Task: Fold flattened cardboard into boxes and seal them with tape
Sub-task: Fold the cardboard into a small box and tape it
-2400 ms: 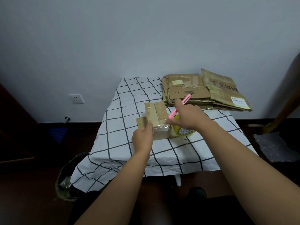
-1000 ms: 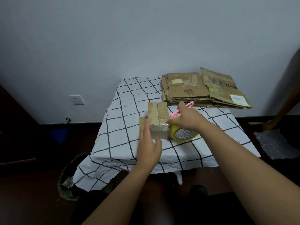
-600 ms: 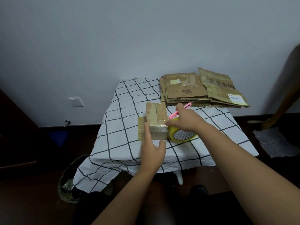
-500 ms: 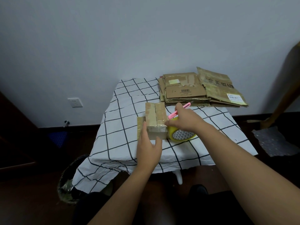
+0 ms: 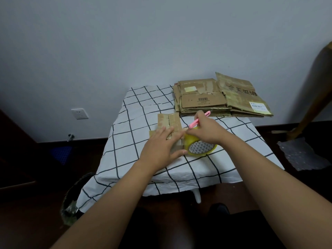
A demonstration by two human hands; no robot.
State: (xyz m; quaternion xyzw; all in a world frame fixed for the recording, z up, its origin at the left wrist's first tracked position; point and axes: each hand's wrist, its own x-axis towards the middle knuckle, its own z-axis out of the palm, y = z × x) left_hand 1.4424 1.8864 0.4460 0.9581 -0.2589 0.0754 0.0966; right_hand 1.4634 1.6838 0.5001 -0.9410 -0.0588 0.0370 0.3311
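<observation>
A person looks down at a small tabletop (image 5: 136, 144) draped in a white cloth with a black grid. Left of centre, the left hand (image 5: 161, 146) lies flat with straight, spread fingers pressing on the top of a small folded cardboard box (image 5: 168, 123), which sits mid-tabletop with its two top flaps meeting along a centre seam. Just right of the box, touching it, lies a yellow roll of tape (image 5: 202, 147). Above the roll, the right hand (image 5: 206, 132) is curled around a pink cutter (image 5: 198, 120), its tip pointing down-left toward the box edge, where a strip of tape seems to run from the roll; the strip itself is hard to make out. The step appears to be cutting the tape free. To do it well, the flat hand should keep the strip pressed firmly on the seam and stay out of the blade's path, and the cut should fall close to the box. At the far right of the tabletop sits a stack of flattened cardboard (image 5: 222, 97), waiting to be folded. Behind is a plain pale wall with a socket (image 5: 80, 113) low on the left, a bin (image 5: 73, 200) on the dark floor lower left.
</observation>
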